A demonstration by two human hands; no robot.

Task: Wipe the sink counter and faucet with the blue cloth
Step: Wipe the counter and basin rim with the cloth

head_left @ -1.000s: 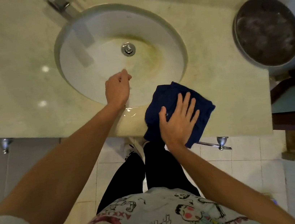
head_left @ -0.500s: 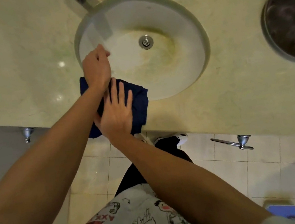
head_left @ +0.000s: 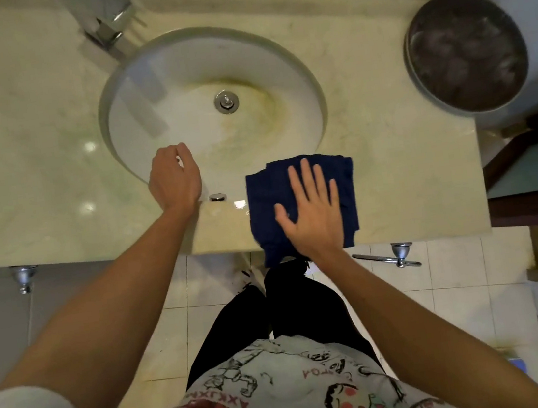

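The dark blue cloth (head_left: 265, 197) lies folded on the cream stone counter (head_left: 403, 185), at its front edge just right of the sink bowl (head_left: 194, 72), and its near side hangs over the edge. My right hand (head_left: 310, 212) presses flat on the cloth with straight, spread fingers. My left hand (head_left: 172, 179) rests on the bowl's front rim with its fingers bent loosely downward and holds nothing. The chrome faucet (head_left: 107, 26) stands at the back left of the bowl, far from both hands.
A round metal basin (head_left: 465, 51) sits at the counter's right end. The bowl has a chrome drain (head_left: 226, 102) and yellowish stains. A small chrome cap (head_left: 217, 197) lies between my hands. Under the counter are a metal hook (head_left: 397, 255), a valve (head_left: 24, 278) and my legs.
My right hand has slid the cloth from the left front of the bowl to the right along the counter's front edge. My left hand stays at the bowl's rim.
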